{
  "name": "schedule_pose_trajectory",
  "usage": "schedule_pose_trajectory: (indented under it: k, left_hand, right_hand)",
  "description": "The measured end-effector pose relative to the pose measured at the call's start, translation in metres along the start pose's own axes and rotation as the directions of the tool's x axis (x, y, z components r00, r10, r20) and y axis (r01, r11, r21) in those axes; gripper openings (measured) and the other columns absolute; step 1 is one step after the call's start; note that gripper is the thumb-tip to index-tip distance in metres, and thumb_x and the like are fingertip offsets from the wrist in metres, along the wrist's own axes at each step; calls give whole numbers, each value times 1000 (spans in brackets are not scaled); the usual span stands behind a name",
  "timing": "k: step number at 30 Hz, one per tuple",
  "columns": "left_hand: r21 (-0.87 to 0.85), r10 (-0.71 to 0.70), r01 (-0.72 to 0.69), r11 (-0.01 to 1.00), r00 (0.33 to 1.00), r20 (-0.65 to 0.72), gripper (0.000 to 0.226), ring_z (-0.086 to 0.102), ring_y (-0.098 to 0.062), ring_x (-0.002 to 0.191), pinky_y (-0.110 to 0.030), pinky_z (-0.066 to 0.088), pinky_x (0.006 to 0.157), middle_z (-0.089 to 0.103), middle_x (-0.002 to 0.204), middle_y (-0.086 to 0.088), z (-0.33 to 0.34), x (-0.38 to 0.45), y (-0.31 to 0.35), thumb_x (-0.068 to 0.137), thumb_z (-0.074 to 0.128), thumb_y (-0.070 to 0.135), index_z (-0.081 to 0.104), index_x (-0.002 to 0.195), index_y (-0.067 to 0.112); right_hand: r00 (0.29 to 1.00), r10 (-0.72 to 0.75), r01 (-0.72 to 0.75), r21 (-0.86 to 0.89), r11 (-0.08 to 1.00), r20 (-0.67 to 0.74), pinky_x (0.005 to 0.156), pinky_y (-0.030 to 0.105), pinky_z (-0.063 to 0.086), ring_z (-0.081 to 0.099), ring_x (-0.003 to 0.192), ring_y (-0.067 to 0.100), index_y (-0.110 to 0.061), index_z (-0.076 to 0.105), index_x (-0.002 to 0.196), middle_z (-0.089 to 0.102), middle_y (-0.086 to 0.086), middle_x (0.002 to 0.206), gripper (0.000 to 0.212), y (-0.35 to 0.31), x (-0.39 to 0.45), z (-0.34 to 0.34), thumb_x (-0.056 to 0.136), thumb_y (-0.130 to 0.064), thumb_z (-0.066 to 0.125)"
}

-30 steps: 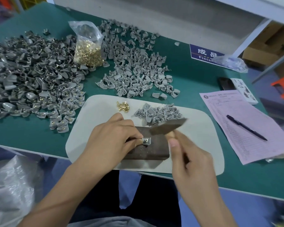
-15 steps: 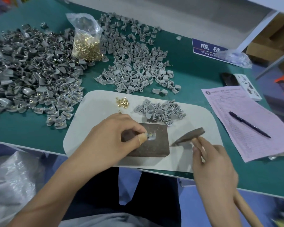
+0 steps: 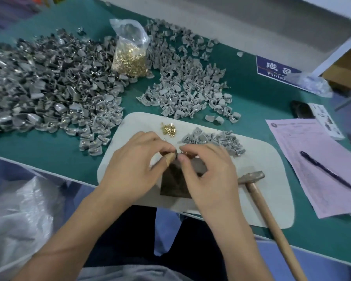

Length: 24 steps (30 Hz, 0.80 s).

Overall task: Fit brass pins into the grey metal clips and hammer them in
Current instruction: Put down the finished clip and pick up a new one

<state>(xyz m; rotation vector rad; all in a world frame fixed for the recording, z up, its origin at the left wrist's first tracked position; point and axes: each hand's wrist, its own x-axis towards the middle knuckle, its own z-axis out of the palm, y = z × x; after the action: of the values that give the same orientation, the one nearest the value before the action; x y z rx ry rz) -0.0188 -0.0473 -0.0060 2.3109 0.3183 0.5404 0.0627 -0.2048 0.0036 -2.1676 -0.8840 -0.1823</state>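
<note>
My left hand (image 3: 136, 165) and my right hand (image 3: 207, 175) meet over the dark block (image 3: 176, 181) on the white mat (image 3: 267, 179). Between their fingertips they pinch one small grey clip (image 3: 177, 154); most of it is hidden by the fingers. The hammer (image 3: 257, 189) lies on the mat to the right of my right hand, handle pointing toward me. A few loose brass pins (image 3: 168, 128) and a small heap of grey clips (image 3: 213, 139) sit at the mat's far side.
A big heap of pinned clips (image 3: 45, 88) fills the left of the green table. Another clip heap (image 3: 186, 78) lies behind the mat, beside a plastic bag of brass pins (image 3: 130, 57). A pink paper (image 3: 316, 161) with a pen (image 3: 326, 169) lies to the right.
My right hand has put the hammer down on the mat and come to the clip. My left hand has lifted the clip off the block, and both hands now pinch it.
</note>
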Motion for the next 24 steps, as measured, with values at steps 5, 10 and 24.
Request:
schedule_pose_trajectory:
  k: [5,10,24]
  left_hand:
    - [117,-68,78,990,994,-89,8,52,-8,92,-39,52,66,59,89,15,-23,-17,-21,90,69,33,74,96,33]
    - [122,-222,255,959,947,-234,18,58,-10,96,-34,52,71,62,98,16,-38,-51,-52,87,72,30,72,105,29]
    - [100,-393,451,887,850,-351,28,47,-8,93,-29,44,78,58,107,18,-72,-78,-96,95,60,35,60,123,31]
  right_hand:
    - [986,-33,31,16,999,161,86,42,47,56,93,17,-28,76,93,66,-12,91,8,-18,17,31,91,-21,74]
    - [952,-94,97,4,995,291,86,45,47,58,91,20,-30,75,90,69,-12,90,7,-45,25,72,90,-23,74]
    - [895,-102,138,-51,989,434,85,43,47,55,94,19,-28,75,98,67,-7,93,9,-84,31,134,94,-28,68]
